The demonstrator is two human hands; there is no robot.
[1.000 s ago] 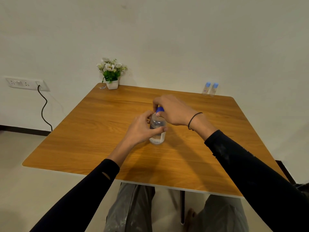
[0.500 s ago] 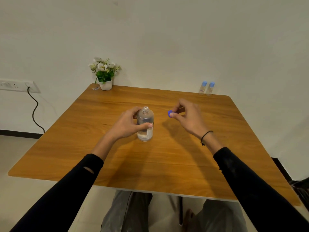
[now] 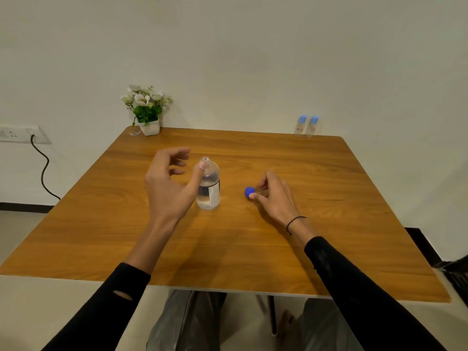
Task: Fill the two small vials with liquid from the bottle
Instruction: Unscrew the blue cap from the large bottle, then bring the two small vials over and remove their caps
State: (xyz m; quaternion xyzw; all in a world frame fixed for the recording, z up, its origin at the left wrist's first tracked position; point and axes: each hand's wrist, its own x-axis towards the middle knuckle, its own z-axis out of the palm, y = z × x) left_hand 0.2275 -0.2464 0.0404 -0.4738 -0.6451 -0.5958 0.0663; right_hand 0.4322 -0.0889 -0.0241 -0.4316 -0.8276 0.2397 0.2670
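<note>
The clear bottle (image 3: 209,188) stands uncapped near the middle of the wooden table (image 3: 329,173), with clear liquid inside and a white label. My left hand (image 3: 168,183) hovers just left of it with loosely curled fingers, holding nothing; its thumb crosses in front of the bottle's neck. To the right, my right hand (image 3: 272,196) is low over the table and pinches the blue cap (image 3: 249,191) at its fingertips. Two small vials with light blue caps (image 3: 300,126) (image 3: 312,126) stand side by side at the table's far right edge.
A small white pot of white flowers (image 3: 147,112) sits at the far left corner, with a small clear scrap beside it. On the wall to the left there is a socket (image 3: 20,134) with a black cable hanging down. My knees show below the near table edge.
My right hand took the blue cap off the bottle and carried it right and down to the table. My left hand let go of the bottle and lifted away to its left.
</note>
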